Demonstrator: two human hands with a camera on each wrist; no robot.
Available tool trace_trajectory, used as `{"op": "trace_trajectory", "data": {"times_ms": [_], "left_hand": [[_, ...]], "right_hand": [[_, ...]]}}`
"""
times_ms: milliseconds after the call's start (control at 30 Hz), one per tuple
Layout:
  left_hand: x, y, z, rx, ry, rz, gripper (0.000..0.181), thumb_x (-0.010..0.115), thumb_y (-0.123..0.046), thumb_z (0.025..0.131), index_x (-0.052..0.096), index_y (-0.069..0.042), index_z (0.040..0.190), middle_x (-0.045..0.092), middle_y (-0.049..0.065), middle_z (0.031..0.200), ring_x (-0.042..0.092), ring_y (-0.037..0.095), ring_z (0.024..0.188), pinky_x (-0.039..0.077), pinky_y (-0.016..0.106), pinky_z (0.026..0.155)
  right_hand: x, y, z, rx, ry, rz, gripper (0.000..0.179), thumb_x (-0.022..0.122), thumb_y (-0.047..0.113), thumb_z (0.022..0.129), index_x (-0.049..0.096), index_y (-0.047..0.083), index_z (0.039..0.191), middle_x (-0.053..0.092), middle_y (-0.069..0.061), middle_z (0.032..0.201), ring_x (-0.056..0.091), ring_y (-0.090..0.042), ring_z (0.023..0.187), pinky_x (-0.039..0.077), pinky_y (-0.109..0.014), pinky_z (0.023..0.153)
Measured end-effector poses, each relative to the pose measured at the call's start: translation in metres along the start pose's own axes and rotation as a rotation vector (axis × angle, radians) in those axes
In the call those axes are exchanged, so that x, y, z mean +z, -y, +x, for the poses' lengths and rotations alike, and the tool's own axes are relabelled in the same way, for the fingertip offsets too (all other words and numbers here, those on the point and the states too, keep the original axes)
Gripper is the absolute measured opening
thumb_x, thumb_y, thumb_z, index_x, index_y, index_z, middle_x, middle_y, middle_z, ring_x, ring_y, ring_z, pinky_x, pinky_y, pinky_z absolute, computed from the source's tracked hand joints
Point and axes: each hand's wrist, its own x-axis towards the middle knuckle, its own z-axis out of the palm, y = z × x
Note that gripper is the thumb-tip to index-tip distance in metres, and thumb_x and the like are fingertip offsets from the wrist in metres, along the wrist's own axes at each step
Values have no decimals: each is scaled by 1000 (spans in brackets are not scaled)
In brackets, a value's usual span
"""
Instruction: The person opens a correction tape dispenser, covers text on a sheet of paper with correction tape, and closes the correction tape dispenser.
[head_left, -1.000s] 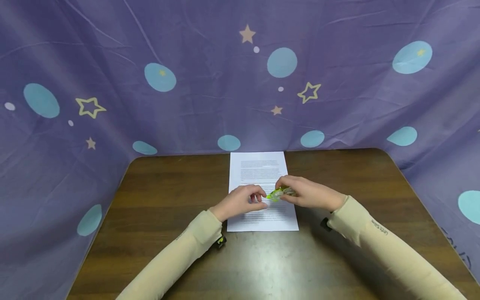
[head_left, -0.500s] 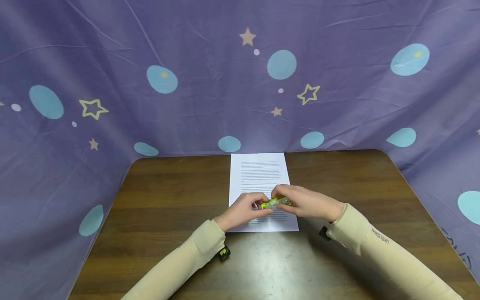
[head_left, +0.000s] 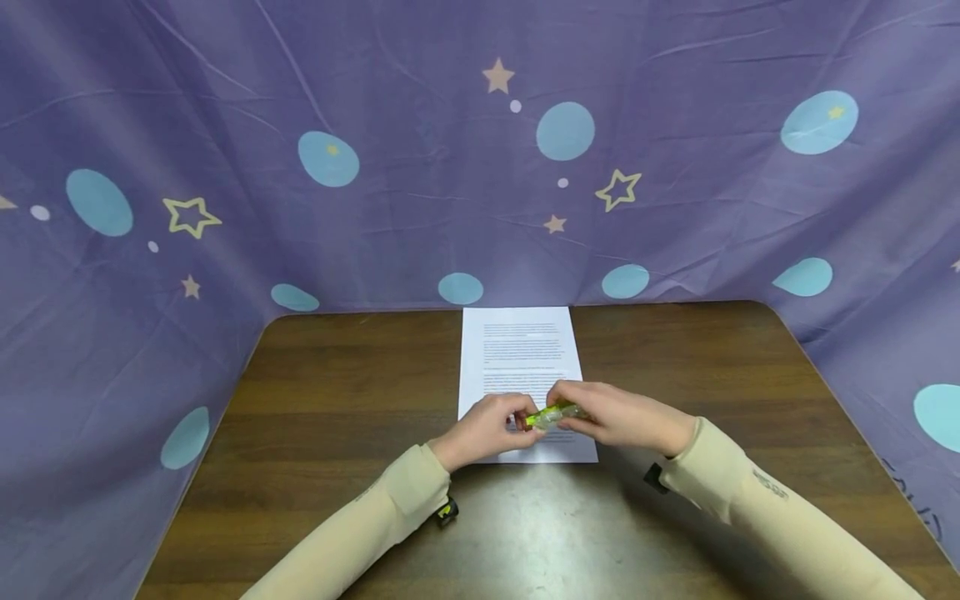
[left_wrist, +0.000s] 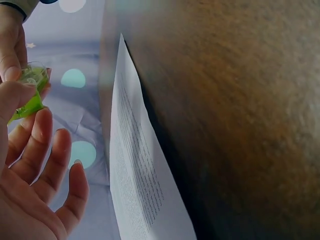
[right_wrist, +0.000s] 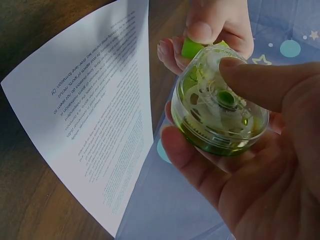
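Note:
A clear and green correction tape [right_wrist: 200, 120] is held above the paper between both hands. My right hand [head_left: 630, 417] grips its round body, with the thumb on the clear side and the fingers beneath, as the right wrist view shows. My left hand [head_left: 483, 429] pinches the green end [right_wrist: 191, 48] between thumb and index finger; its other fingers are loosely bent in the left wrist view. Below the hands lies a printed sheet of paper [head_left: 517, 346]. Part of its lower text is hidden by the hands in the head view.
The paper rests on a dark brown wooden table [head_left: 352, 383], reaching close to its far edge. A purple curtain [head_left: 420, 150] with stars and blue spots hangs behind and at both sides of the table.
My left hand has moved right and now pinches the green end of the correction tape. Both hands have come a little nearer to the body, with the right still gripping the tape.

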Motion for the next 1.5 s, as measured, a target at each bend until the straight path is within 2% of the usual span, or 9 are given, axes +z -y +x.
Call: {"op": "trace_trajectory", "data": {"times_ms": [133,433,800,1000,1133,1233,1367,1500], "left_hand": [[2,0,-2,8,11,50,13,79,-14,90,66,-14,89,65,-4,81,61,9,76,47,20,69],[2,1,-4,20,13,89,12,80,-16,90,69,-15,92,67,-6,84,60,4,78,49,20,73],[-1,-1,-4,41,-5,135,12,82,-18,90,70,-16,93,69,-8,86,62,3,80,49,19,74],[-1,-3,-4,63,-38,133,11,82,-18,91,73,-16,95,68,-8,85,62,3,79,49,19,74],[-2,-3,-4,76,-70,129,10,82,-19,91,74,-15,96,68,-8,84,62,2,78,53,24,73],[-2,-4,-3,80,-83,115,9,81,-19,93,74,-15,96,68,-8,84,61,1,78,55,29,73],[-2,-5,-3,75,-77,106,8,80,-20,94,74,-16,97,69,-8,85,61,0,79,55,29,74],[-1,-5,-2,71,-69,123,8,80,-21,94,75,-15,97,68,-8,85,61,2,79,55,29,74]], "right_hand": [[0,1,-4,7,2,4,16,68,8,102,60,11,115,67,3,103,57,-2,84,53,-25,74],[1,1,-9,32,11,24,15,67,8,102,59,10,115,68,-1,104,58,-2,83,53,-24,72],[3,-1,-13,64,9,-15,18,69,6,100,60,11,115,65,4,104,58,-1,83,53,-25,73],[5,-4,-16,50,-9,-52,22,68,4,100,60,9,121,66,4,108,60,-4,88,55,-28,78],[7,-6,-17,25,-33,-93,28,66,2,101,59,7,128,66,2,115,60,-6,95,55,-31,83],[9,-6,-18,18,-42,-110,30,64,3,101,59,9,130,65,2,114,58,-7,92,54,-30,81],[12,-5,-18,35,-42,-111,31,70,10,99,59,11,128,62,4,110,56,-6,88,52,-28,77],[14,-5,-18,54,-37,-139,43,81,16,92,58,12,128,60,4,108,57,-9,87,52,-29,77]]}}
